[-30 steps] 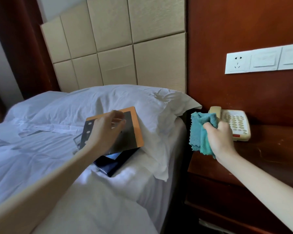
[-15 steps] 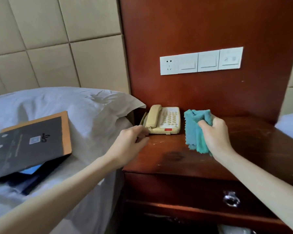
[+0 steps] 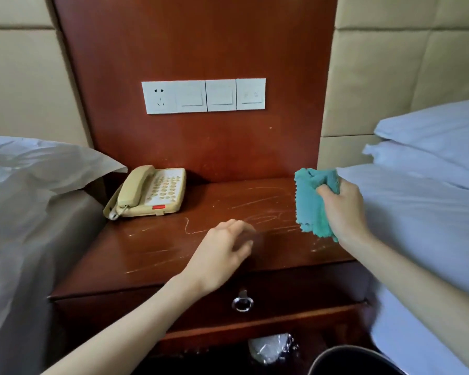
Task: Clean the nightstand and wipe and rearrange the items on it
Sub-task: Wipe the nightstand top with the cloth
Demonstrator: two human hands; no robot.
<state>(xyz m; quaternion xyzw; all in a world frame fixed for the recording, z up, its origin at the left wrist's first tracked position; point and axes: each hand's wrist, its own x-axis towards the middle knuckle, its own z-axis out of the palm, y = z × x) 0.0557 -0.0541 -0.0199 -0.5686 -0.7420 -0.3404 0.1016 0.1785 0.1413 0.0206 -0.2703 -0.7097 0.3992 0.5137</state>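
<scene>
Change: since half a second ago, left hand (image 3: 222,250) has gone from the phone to mid-top; right hand (image 3: 341,209) has swung rightward.
Nightstand (image 3: 157,255): scratched wooden top between two beds.
Phone (image 3: 149,192): back-left corner.
Cloth (image 3: 310,201): teal, bunched in the right fist, above the right edge.
Left grip: loose, holding nothing, over the top.

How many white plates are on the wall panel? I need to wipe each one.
4, side by side in one row on the wooden panel above the nightstand: a power socket at the left, then three switch plates. None look hidden.
</scene>
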